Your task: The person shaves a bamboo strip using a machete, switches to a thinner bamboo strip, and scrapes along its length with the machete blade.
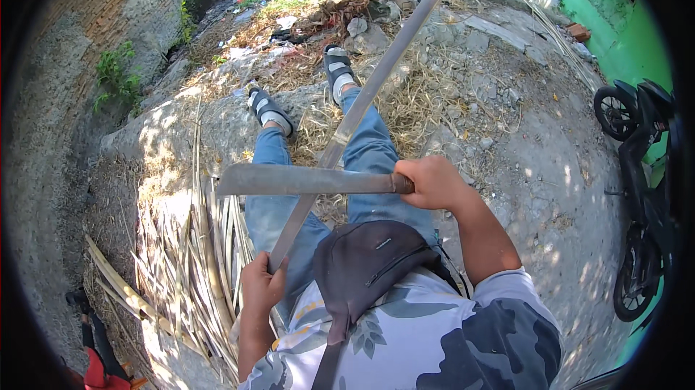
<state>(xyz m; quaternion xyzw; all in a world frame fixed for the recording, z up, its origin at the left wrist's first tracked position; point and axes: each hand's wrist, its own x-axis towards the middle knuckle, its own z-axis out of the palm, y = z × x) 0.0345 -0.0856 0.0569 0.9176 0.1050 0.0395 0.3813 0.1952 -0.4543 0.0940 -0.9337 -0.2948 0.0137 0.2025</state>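
Grey-brown bamboo slat (393, 57) slants from the left hand (262, 280), whose fingers wrap its lower part, up between the legs and well beyond the grip. A machete (289, 180) crosses in front of it, blade pointing left from the right hand (436, 182), which is clenched round the handle just right of the slat. Left of the blue jeans (371, 137) lie split bamboo strips (210, 252); a black motorcycle (638, 166) stands far right.
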